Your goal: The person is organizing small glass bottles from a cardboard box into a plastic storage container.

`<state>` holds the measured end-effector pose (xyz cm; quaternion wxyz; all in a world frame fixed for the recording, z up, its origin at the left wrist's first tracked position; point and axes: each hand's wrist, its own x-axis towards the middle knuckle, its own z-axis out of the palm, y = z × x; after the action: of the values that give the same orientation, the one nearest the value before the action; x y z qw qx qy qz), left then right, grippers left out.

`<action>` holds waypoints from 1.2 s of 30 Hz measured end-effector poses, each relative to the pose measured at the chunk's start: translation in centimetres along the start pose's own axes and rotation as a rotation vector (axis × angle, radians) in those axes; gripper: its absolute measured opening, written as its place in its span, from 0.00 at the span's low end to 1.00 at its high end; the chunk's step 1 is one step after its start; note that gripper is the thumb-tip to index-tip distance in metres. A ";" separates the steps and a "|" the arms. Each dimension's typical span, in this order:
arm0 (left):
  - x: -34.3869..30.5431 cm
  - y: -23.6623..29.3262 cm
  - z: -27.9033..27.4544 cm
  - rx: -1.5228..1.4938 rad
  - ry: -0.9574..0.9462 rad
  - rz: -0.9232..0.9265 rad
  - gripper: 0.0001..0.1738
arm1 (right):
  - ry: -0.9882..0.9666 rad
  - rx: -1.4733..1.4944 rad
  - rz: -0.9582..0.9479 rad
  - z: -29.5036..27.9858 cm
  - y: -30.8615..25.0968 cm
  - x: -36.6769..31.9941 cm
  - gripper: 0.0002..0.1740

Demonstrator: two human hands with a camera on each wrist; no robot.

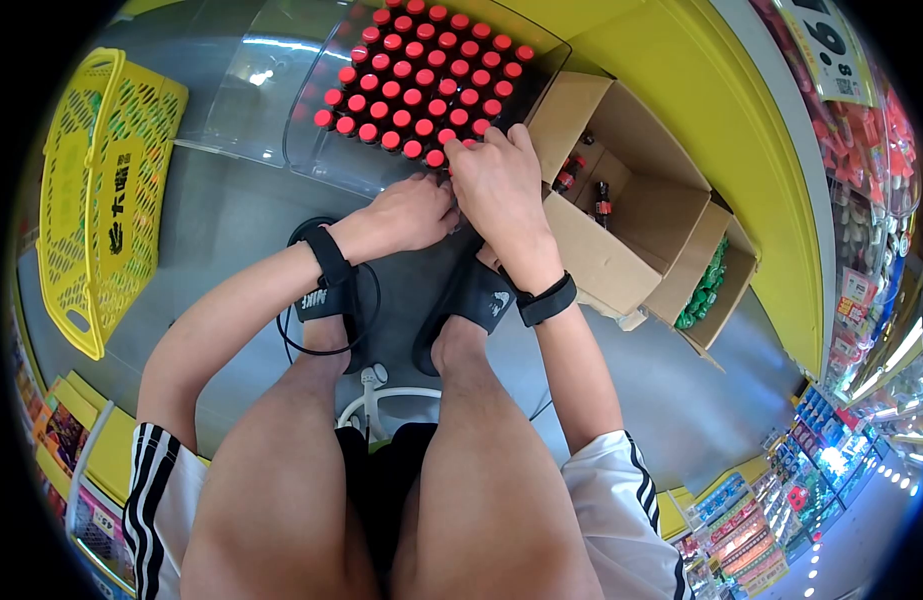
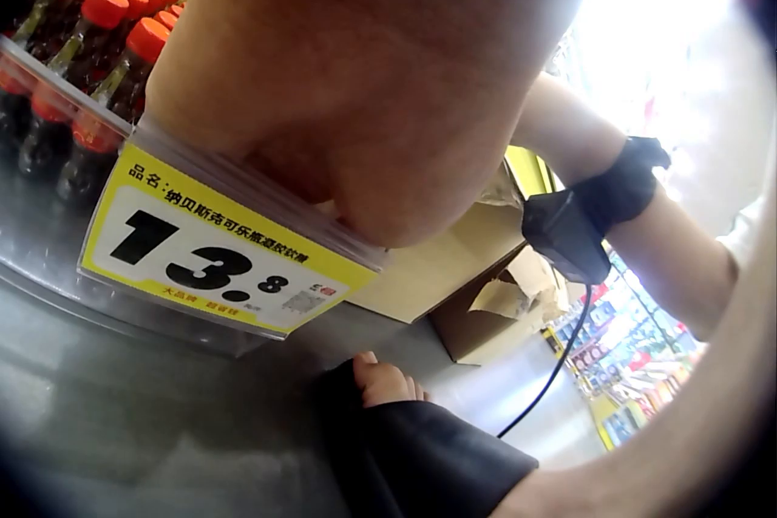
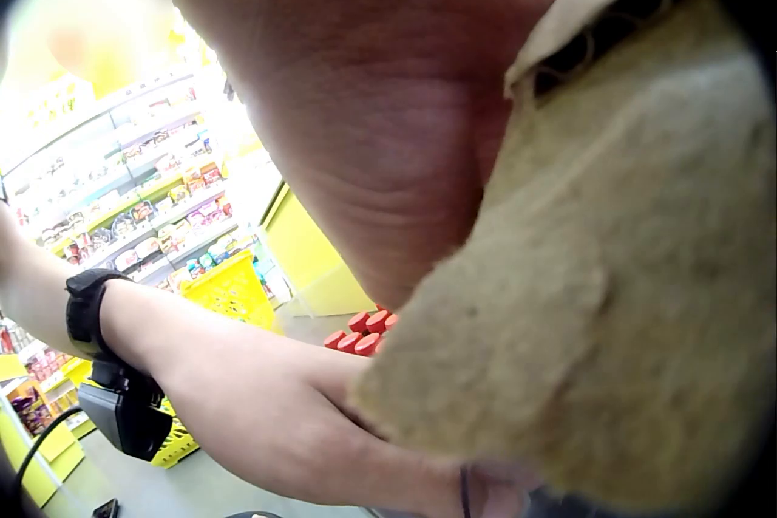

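Observation:
Dozens of small dark bottles (image 1: 412,97) with red caps stand in rows in a clear plastic bin (image 1: 321,172). My right hand (image 1: 499,185) reaches over the bin's near right corner, its fingers bent down among the nearest caps. Beside it, my left hand (image 1: 413,212) is at the front rim, fingertips turned inward below the right hand. A yellow price tag (image 2: 206,253) reading 13.8 sits in a holder on the bin's front, right by the left hand in the left wrist view. Fingertips of both hands are hidden; I cannot tell what they hold.
An open cardboard box (image 1: 661,215) with a few small bottles (image 1: 603,203) inside stands right of the bin. Behind it, another box holds green packets (image 1: 703,285). A yellow basket (image 1: 106,200) stands at left. A cardboard flap (image 3: 583,275) fills much of the right wrist view.

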<state>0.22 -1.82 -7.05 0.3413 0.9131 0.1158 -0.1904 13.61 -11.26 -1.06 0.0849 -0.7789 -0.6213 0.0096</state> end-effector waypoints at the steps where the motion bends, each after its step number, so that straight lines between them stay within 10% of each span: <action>1: 0.0 0.1 -0.1 0.000 0.000 0.000 0.24 | -0.003 0.000 0.001 0.0 0.0 0.0 0.08; 36: -0.3 0.6 -1.2 -0.005 -0.059 0.036 0.22 | 0.009 -0.008 0.014 -0.4 -0.2 0.0 0.09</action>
<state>0.46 -1.48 -5.73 0.3502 0.9082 0.0896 -0.2109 13.46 -11.30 -0.61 0.0847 -0.7837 -0.6153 0.0042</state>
